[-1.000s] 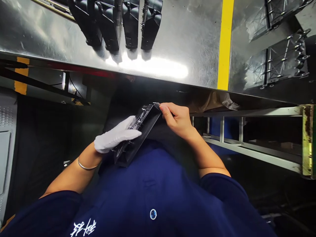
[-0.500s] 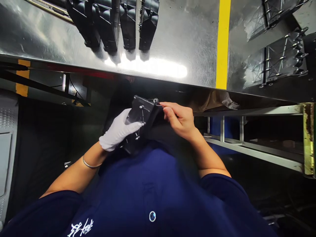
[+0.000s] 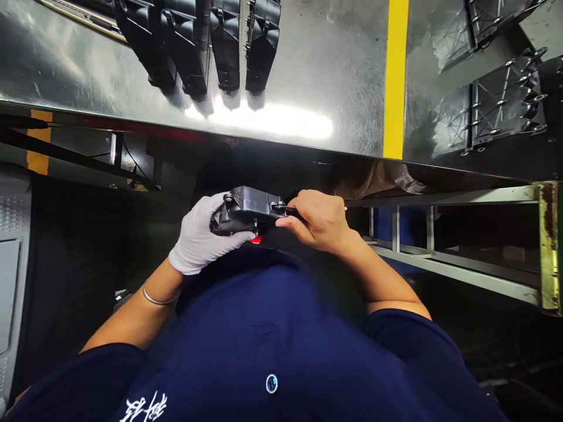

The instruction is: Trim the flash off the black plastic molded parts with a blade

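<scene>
My left hand [image 3: 197,239], in a white glove, is closed around the left end of a black moulded plastic housing [image 3: 255,200]. It holds the housing in front of my chest, with a narrow side facing up. My bare right hand [image 3: 320,215] is closed around a thin, dark, rod-like tool [image 3: 290,208]. The tool's tip meets the housing's right end, beside a small lug. Most of the tool is hidden in my fist, so I cannot tell its exact kind. A small red patch [image 3: 256,239] shows just under the housing.
Several black housings [image 3: 226,53] stand in a row on the shiny metal table [image 3: 325,76]. Ribbed black parts [image 3: 505,105] lie at the right, past a yellow stripe [image 3: 396,76]. A pale metal frame [image 3: 457,275] stands to my right, a grey case [image 3: 15,264] to my left.
The housing has been turned from showing its broad face to showing a narrow side. My right hand has come slightly lower, its back now facing up, still gripping the thin tool.
</scene>
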